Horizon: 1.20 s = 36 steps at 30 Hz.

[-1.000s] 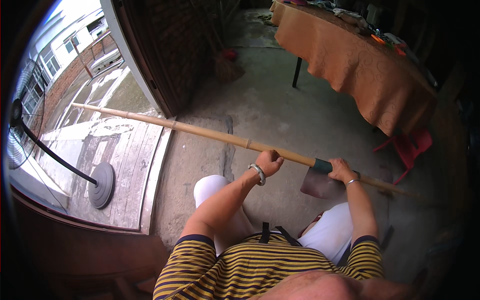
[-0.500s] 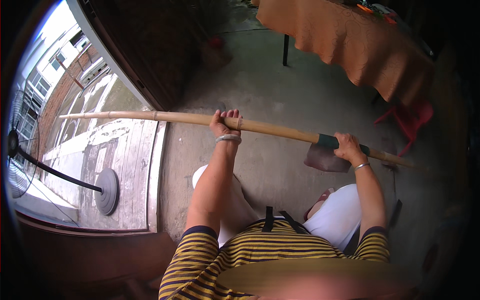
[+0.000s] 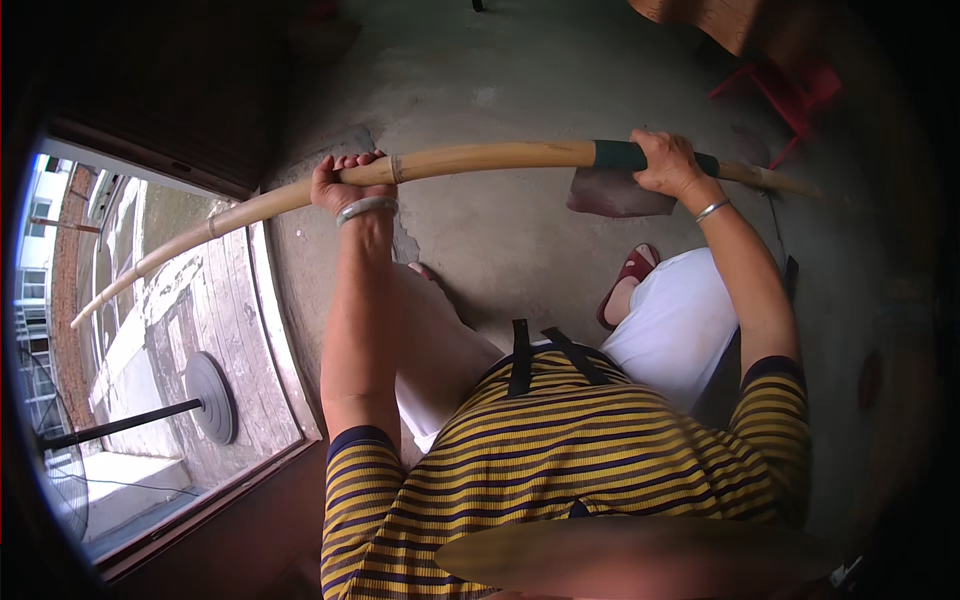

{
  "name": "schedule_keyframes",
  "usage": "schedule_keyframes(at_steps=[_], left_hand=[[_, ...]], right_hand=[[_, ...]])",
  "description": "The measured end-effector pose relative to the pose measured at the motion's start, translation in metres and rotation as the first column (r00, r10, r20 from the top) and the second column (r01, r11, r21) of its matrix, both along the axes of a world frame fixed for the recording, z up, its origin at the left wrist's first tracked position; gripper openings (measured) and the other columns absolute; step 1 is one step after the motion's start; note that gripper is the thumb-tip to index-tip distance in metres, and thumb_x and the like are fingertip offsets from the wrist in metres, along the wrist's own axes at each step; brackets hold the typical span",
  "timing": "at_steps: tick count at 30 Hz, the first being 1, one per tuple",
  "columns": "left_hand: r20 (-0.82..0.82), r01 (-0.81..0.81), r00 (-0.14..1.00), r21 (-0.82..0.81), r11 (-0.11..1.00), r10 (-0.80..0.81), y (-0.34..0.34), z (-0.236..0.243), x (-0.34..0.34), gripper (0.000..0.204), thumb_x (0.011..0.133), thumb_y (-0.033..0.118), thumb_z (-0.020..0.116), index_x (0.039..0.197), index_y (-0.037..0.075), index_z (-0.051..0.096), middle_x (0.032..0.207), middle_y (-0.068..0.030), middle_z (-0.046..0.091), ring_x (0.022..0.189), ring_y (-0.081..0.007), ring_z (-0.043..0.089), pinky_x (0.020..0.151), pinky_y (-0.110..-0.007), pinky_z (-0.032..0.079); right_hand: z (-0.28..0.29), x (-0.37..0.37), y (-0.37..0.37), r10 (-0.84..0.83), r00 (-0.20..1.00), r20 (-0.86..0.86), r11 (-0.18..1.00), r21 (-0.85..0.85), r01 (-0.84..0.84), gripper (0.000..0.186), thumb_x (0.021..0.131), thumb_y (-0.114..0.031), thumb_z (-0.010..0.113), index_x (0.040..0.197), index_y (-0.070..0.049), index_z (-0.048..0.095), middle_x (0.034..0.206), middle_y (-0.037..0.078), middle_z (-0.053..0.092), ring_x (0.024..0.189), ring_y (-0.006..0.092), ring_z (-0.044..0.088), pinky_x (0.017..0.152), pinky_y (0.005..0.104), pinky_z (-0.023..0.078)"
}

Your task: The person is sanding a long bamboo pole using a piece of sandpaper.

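A long bamboo pole [image 3: 490, 159] runs across the view in front of my body, held off the floor. Its thin left end reaches toward the bright doorway, lower in the picture than the middle. My left hand [image 3: 350, 180], with a pale bangle at the wrist, is closed around the pole left of its middle. Farther right, my right hand [image 3: 668, 162] grips it over a dark green wrapped band [image 3: 618, 155]. Below that band shows a flat dark reddish piece [image 3: 620, 194]; whether it hangs from the pole or lies behind it, I cannot tell.
To the left, a doorway opens onto a pale yard with a round-based fan stand [image 3: 212, 398]. At the upper right are a red plastic chair [image 3: 800, 95] and an orange-brown tablecloth [image 3: 705, 18]. My sandalled feet are on the concrete floor [image 3: 480, 235].
The view has shifted, and the pole sits higher in it. Its left end has dropped relative to my hands, so it now slants downward to the left. Both hands keep their grip.
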<state>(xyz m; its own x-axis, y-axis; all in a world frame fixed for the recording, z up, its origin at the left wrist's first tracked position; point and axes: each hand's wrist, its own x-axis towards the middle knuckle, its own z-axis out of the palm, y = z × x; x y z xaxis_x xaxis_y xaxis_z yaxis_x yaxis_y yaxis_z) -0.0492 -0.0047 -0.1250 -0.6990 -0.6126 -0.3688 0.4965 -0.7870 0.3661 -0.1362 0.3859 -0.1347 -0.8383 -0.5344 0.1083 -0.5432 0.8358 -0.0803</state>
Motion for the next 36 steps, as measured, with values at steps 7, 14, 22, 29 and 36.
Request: schedule_keyframes(at_steps=[7,14,22,29,36], left_hand=[[0.159,-0.009,0.987,0.033,0.999,0.003,-0.014,-0.008,0.002,0.019,0.063,0.020,0.054,0.060,0.009,0.039,0.053,-0.0026,0.039,0.048,-0.0208,0.044,0.063,-0.040,0.043],[0.225,-0.045,0.974,0.021,0.999,0.039,-0.031,0.005,0.009,0.018,0.064,0.018,0.054,0.062,0.009,0.038,0.056,-0.0030,0.038,0.051,-0.0215,0.044,0.065,-0.041,0.044],[0.233,-0.068,0.970,-0.023,0.997,0.071,-0.039,-0.018,-0.001,0.015,0.064,0.016,0.052,0.064,0.009,0.039,0.056,-0.0029,0.038,0.049,-0.0202,0.044,0.065,-0.042,0.044],[0.280,-0.052,0.958,-0.047,0.998,0.064,-0.072,-0.016,0.019,0.017,0.068,0.017,0.053,0.064,0.007,0.039,0.055,-0.0032,0.038,0.049,-0.0203,0.045,0.065,-0.042,0.046],[0.281,-0.047,0.957,-0.093,0.995,0.071,-0.082,-0.025,0.015,0.017,0.068,0.017,0.052,0.065,0.008,0.037,0.054,-0.0035,0.038,0.049,-0.0203,0.046,0.062,-0.040,0.047]], right_hand=[[0.001,0.045,-0.169,0.227,0.948,-0.224,0.942,-0.197,-0.272,0.015,0.060,-0.007,0.062,0.072,-0.004,0.054,0.069,0.014,0.062,0.064,0.0290,0.063,0.059,0.0380,0.051],[-0.035,-0.004,0.020,-0.048,0.939,-0.340,0.973,-0.228,-0.033,0.024,0.057,-0.006,0.068,0.075,-0.008,0.052,0.077,0.008,0.058,0.075,0.0287,0.058,0.069,0.0386,0.045],[-0.025,0.026,-0.098,0.092,0.955,-0.281,0.945,-0.277,-0.172,0.023,0.056,-0.008,0.066,0.074,-0.008,0.051,0.071,0.010,0.057,0.071,0.0278,0.059,0.066,0.0385,0.047],[-0.053,-0.003,0.006,0.026,0.941,-0.338,0.968,-0.228,-0.108,0.022,0.058,-0.003,0.064,0.073,-0.007,0.049,0.072,0.010,0.056,0.069,0.0300,0.058,0.063,0.0389,0.047],[-0.057,0.000,0.033,-0.164,0.968,-0.191,0.973,-0.190,0.128,0.025,0.057,-0.008,0.068,0.078,-0.008,0.054,0.082,0.010,0.058,0.085,0.0294,0.056,0.078,0.0375,0.043]])
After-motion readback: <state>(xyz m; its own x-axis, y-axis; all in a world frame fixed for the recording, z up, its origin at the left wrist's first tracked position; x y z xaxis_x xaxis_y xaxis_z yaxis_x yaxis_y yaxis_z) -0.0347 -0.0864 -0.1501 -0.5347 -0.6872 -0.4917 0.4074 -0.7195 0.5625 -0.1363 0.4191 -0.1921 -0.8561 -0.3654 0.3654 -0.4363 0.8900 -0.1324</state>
